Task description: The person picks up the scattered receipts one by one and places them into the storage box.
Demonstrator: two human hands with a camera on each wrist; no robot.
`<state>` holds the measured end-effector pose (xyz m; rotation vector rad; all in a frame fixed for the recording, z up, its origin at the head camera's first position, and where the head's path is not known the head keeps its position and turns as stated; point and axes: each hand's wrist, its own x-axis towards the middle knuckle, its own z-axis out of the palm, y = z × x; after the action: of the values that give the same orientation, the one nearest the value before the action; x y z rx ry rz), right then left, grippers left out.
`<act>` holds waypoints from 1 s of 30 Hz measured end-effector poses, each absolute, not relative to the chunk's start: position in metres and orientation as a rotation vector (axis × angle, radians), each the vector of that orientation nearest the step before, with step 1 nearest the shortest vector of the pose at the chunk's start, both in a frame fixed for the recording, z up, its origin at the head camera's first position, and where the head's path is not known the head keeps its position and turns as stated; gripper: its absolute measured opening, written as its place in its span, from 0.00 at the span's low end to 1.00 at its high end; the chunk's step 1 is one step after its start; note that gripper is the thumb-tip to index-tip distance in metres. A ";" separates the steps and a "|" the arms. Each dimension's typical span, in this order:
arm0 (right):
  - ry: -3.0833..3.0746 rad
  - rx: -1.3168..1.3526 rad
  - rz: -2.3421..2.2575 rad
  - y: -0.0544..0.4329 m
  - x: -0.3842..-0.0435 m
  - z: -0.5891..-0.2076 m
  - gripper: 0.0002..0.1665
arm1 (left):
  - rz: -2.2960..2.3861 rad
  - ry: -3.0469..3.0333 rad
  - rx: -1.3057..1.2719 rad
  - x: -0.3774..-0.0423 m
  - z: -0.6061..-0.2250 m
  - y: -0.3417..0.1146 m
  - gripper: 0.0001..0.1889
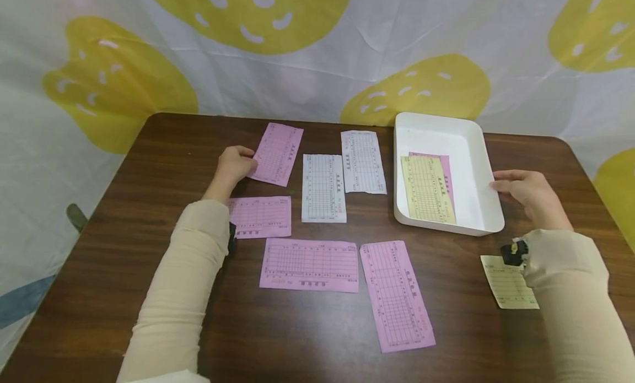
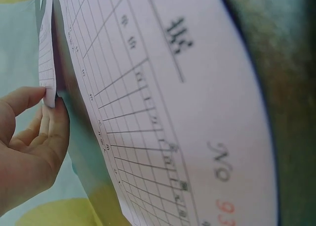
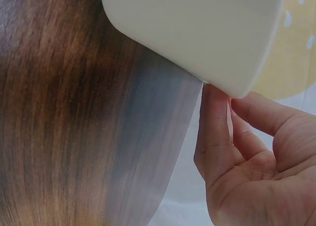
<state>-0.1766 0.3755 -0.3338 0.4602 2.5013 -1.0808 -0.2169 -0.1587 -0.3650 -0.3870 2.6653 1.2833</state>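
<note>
My left hand [image 1: 236, 165] pinches the left edge of a pink printed slip [image 1: 278, 154] at the back of the table. In the left wrist view, the thumb and fingertips [image 2: 60, 119] hold that slip [image 2: 47, 63] by its end. A white shallow tray [image 1: 471, 168] stands at the back right, and my right hand [image 1: 531, 193] grips its right side. In the right wrist view, the thumb and fingers [image 3: 217, 122] meet at the edge of the tray [image 3: 197, 28]. Inside the tray, a yellow slip [image 1: 426, 190] overlaps a pink slip [image 1: 446, 173].
Two white slips [image 1: 323, 187] lie between the left hand and the tray. Nearer are pink slips: one [image 1: 263, 216] partly under the left forearm, one lying crosswise [image 1: 310, 265], one lengthwise [image 1: 397, 295]. Another yellow slip [image 1: 508, 286] lies partly behind the right wrist. A patterned cloth [image 1: 307, 85] hangs behind.
</note>
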 end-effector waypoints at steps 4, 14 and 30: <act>2.518 0.447 -1.066 0.376 -0.176 -0.335 0.39 | 1.282 2.650 -0.378 -0.217 -0.366 -0.159 0.22; 2.499 0.453 -1.095 0.379 -0.178 -0.338 0.38 | 1.297 2.629 -0.356 -0.217 -0.364 -0.157 0.22; 2.510 0.433 -1.095 0.376 -0.177 -0.337 0.41 | 1.787 2.508 -0.352 -0.218 -0.358 -0.151 0.18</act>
<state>-0.1773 0.3760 -0.3371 0.4334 2.5100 -1.0950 -0.2182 -0.1512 -0.3579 -0.3515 2.5077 1.7870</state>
